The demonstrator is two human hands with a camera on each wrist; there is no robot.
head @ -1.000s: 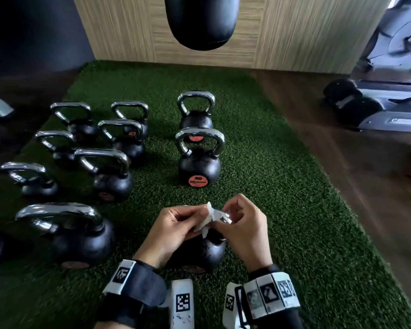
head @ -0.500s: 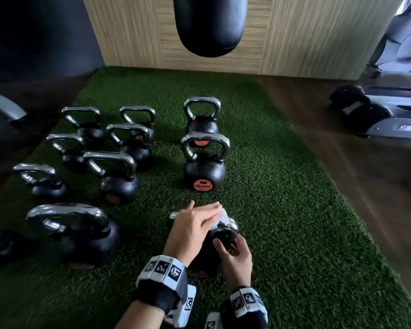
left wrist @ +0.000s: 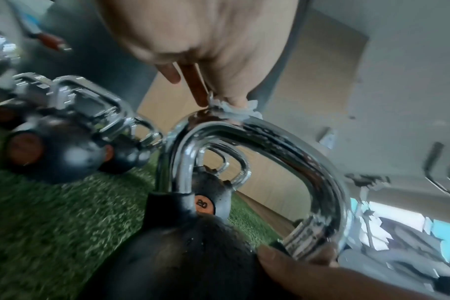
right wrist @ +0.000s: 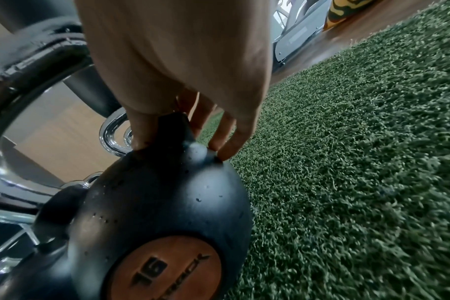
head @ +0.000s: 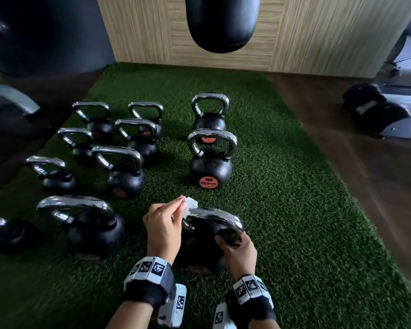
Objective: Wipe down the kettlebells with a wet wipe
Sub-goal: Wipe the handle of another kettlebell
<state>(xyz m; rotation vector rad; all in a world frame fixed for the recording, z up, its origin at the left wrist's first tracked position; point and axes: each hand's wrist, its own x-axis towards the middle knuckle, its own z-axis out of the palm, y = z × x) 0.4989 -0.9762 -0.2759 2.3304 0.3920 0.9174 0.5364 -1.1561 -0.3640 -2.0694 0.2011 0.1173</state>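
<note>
Chrome is what the wet wipe (head: 189,205) meets right now: the left hand (head: 163,230) pinches the small crumpled wad between thumb and fingertips and presses it on the top left bend of the handle (head: 215,216) of the nearest kettlebell (head: 199,248), which stands on the green turf mat (head: 294,210) just in front of the person. The right hand (head: 239,254) steadies that bell, its grip closed with thumb and fingers curled round the black collar where the handle's right leg enters the ball; the right wrist view shows an orange disc marked 16 on the bell's face. The main risk, as I judge it, is the wipe itself: it is bunched so small that little of it touches the metal, so a stroke along the bar could leave streaks or let it slip out of the pinch and drop on the turf, where it would pick up fibres. A wet, polished handle is also slick, so a hard push could make the left fingers skid off the bend. The bell looks heavy and squat, so tipping seems unlikely while the right hand holds it, though the soft turf gives a less sure footing. Ten other kettlebells (head: 126,173) stand further back and to the left, and whether any is already wiped I cannot tell
</note>
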